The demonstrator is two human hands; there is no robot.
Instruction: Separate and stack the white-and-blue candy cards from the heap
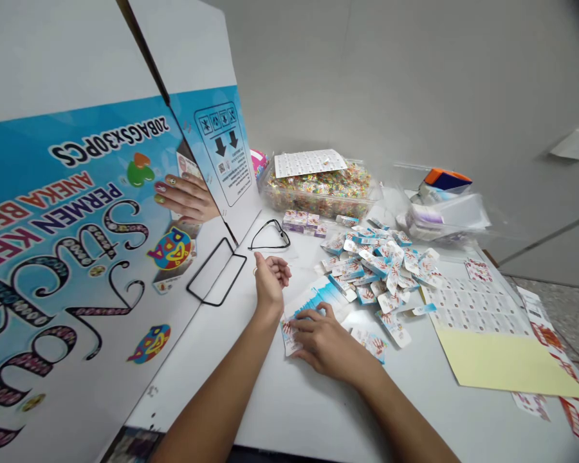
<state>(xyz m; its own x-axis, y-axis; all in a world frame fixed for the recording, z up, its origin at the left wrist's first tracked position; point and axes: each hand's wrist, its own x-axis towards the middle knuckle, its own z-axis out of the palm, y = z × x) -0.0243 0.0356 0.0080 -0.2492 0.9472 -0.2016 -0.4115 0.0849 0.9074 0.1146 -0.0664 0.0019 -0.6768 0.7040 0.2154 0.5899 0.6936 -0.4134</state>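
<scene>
The left hand [271, 283] is held just above or on the counter [265, 405], turned partly palm-inward, its fingers loosely curled and well short of a fist; nothing is seen in it. The right hand [321, 334] is palm down with fingers bent and slightly spread, the fingertips touching a small printed carton [289, 335] that lies on the counter at its left edge. Whether the carton is pinched or merely pressed cannot be told, as the fingers cover part of it.

Directly beyond the right hand lies blue-and-white printed packaging [324, 292], partly covered by the hand. A further flattened carton [370, 344] lies near the right wrist. Beyond and to the right is a heap of small boxes [386, 260], white and blue with a red hand print, overlapping at various angles.

A pair of glasses [275, 238] rests beyond the left hand, with a row of purple boxes [302, 222] near it. Behind these stands a clear tub [318, 193] of multicoloured small pieces, a printed sheet [311, 163] lying across its top. A clear container [446, 218] with packets stands to the right of the tub. A yellow sheet [502, 360] lies at the right side. A large printed carton [91, 257] stands on the left, its lettering inverted.
</scene>
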